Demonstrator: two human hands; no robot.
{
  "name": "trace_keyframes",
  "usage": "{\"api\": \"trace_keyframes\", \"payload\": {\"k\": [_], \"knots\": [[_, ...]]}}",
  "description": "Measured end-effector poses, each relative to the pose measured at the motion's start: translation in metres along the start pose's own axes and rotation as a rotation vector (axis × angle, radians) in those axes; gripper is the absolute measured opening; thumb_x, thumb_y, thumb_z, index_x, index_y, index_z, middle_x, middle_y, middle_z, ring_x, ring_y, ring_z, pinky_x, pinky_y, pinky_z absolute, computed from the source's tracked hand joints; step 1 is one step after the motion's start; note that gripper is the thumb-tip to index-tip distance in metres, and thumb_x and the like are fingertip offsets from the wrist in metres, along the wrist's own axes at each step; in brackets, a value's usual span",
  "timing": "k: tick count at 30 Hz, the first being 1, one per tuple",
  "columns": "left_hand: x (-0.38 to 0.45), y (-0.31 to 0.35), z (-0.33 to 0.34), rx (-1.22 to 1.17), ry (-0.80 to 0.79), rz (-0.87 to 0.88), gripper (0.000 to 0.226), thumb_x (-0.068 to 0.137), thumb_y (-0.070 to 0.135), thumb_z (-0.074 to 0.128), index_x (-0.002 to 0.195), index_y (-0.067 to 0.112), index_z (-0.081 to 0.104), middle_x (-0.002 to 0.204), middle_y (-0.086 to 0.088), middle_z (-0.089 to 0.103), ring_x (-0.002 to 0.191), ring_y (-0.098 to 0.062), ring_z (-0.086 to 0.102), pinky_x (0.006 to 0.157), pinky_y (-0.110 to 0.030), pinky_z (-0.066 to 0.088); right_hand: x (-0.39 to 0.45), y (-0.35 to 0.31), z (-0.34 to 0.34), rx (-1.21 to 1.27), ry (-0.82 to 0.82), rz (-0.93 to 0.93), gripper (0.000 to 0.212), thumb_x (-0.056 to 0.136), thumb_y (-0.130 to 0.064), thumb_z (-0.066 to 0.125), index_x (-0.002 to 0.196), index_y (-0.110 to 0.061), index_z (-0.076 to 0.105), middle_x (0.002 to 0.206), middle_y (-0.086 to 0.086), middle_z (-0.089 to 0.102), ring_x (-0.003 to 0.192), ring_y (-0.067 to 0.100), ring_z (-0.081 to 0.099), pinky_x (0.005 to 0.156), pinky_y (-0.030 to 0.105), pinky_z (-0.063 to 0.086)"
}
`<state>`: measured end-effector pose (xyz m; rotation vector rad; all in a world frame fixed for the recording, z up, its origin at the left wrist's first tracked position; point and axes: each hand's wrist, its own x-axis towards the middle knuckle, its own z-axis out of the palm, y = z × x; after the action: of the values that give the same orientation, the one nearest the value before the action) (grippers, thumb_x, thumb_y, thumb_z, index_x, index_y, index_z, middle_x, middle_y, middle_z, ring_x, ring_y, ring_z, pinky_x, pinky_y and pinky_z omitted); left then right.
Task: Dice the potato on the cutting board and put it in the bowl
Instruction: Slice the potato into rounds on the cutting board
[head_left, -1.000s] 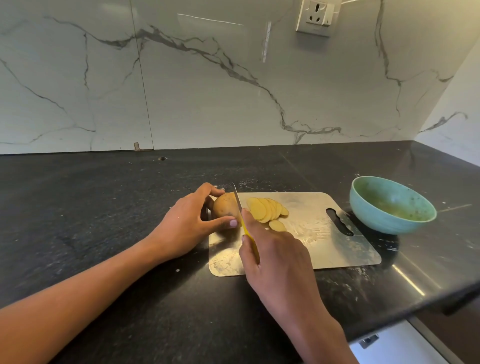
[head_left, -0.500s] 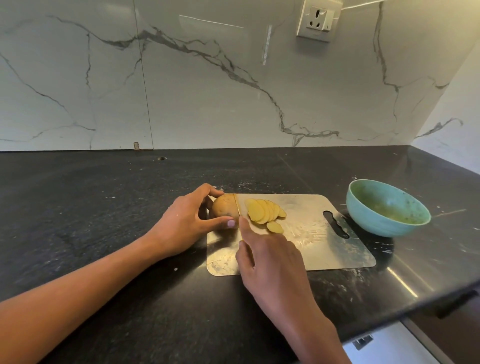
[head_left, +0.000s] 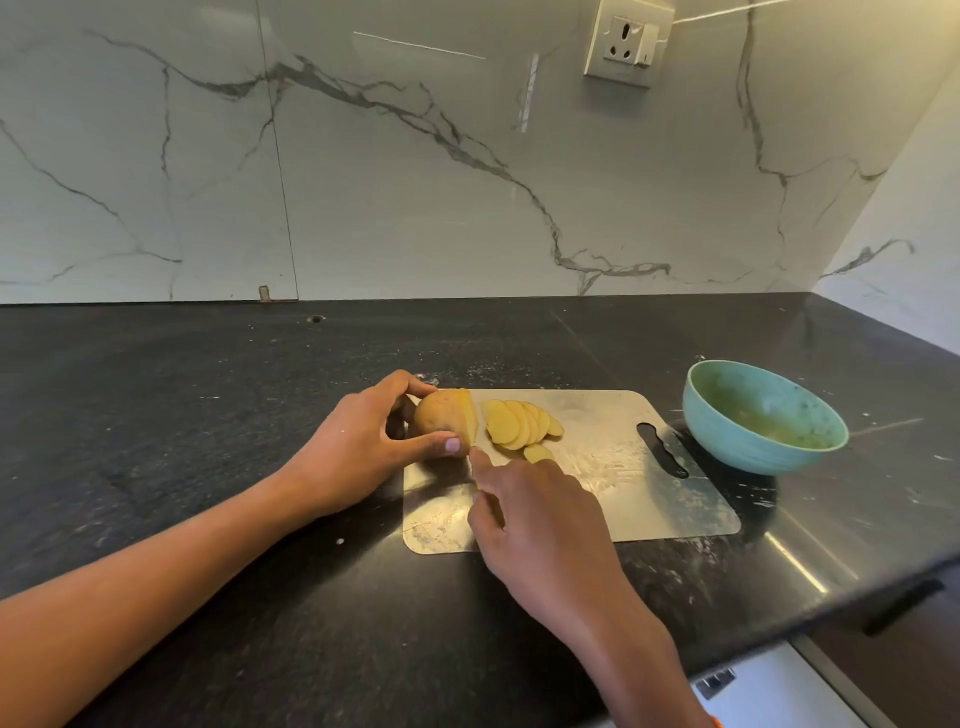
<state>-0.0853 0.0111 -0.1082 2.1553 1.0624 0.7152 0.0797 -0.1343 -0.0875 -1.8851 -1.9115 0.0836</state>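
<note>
Slicing underway: left hand (head_left: 363, 441) grips potato (head_left: 441, 418), right hand (head_left: 535, 519) clasps knife (blade mostly hidden); dicing slices (head_left: 519, 423) comes next

knife blade lowered through potato (head_left: 441, 420), right hand (head_left: 535, 512) dropped to board

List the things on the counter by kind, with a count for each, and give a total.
Cutting board: 1
Bowl: 1
Uncut potato piece: 1
Pile of potato slices: 1
Knife: 1
Total: 5
</note>
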Motion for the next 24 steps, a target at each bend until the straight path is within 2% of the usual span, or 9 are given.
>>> {"api": "trace_keyframes", "payload": {"k": [5,10,13,15,18,20,24], "knots": [[0.002,-0.001,0.001,0.009,0.016,-0.016,0.071,0.072,0.077,0.064,0.131,0.038,0.055,0.103,0.012,0.068,0.091,-0.007,0.065,0.083,-0.036,0.057,0.000,0.002,0.005,-0.038,0.042,0.020,0.050,0.106,-0.039,0.048,0.155,-0.033,0.041,0.113,-0.012,0.069,0.086,0.005,0.055,0.066,0.016,0.033],[0.004,-0.002,0.001,-0.003,0.017,-0.025,0.071,0.075,0.077,0.063,0.133,0.036,0.056,0.102,0.011,0.069,0.090,-0.009,0.065,0.079,-0.036,0.056,-0.006,0.004,0.009,0.029,0.152,0.077,0.050,0.105,-0.043,0.048,0.154,-0.036,0.042,0.102,-0.013,0.073,0.073,0.003,0.053,0.057,0.013,0.029],[0.003,-0.001,0.002,0.004,0.006,-0.035,0.074,0.074,0.078,0.062,0.135,0.035,0.054,0.102,0.011,0.066,0.088,-0.010,0.063,0.070,-0.025,0.046,-0.005,0.008,0.011,0.039,0.183,0.120,0.048,0.104,-0.043,0.049,0.151,-0.035,0.047,0.108,-0.012,0.074,0.083,0.005,0.060,0.065,0.016,0.033],[0.003,-0.001,0.001,0.009,0.002,-0.037,0.075,0.074,0.078,0.061,0.135,0.036,0.053,0.102,0.010,0.066,0.088,-0.009,0.063,0.070,-0.023,0.044,-0.004,0.008,0.011,0.042,0.194,0.124,0.047,0.104,-0.042,0.049,0.151,-0.034,0.049,0.106,-0.010,0.075,0.086,0.008,0.063,0.067,0.020,0.036],[0.004,-0.002,0.001,0.011,0.007,-0.032,0.076,0.074,0.079,0.062,0.136,0.036,0.053,0.104,0.011,0.067,0.090,-0.009,0.065,0.075,-0.028,0.052,-0.005,0.006,0.012,0.062,0.189,0.092,0.047,0.104,-0.042,0.049,0.150,-0.034,0.049,0.098,-0.010,0.075,0.079,0.008,0.061,0.064,0.020,0.039],[0.003,-0.002,0.001,0.016,0.004,-0.030,0.077,0.073,0.079,0.062,0.136,0.036,0.053,0.105,0.012,0.068,0.090,-0.010,0.066,0.080,-0.034,0.056,-0.006,0.003,0.012,0.071,0.166,0.064,0.047,0.104,-0.043,0.049,0.151,-0.035,0.048,0.100,-0.013,0.074,0.076,0.006,0.057,0.062,0.015,0.035],[0.003,-0.001,0.002,0.029,0.009,-0.029,0.077,0.073,0.080,0.060,0.135,0.035,0.054,0.106,0.012,0.067,0.091,-0.010,0.065,0.080,-0.035,0.057,-0.009,0.002,0.002,0.040,0.075,0.039,0.049,0.105,-0.043,0.047,0.153,-0.036,0.044,0.108,-0.014,0.071,0.085,0.004,0.050,0.059,0.014,0.029]]}}
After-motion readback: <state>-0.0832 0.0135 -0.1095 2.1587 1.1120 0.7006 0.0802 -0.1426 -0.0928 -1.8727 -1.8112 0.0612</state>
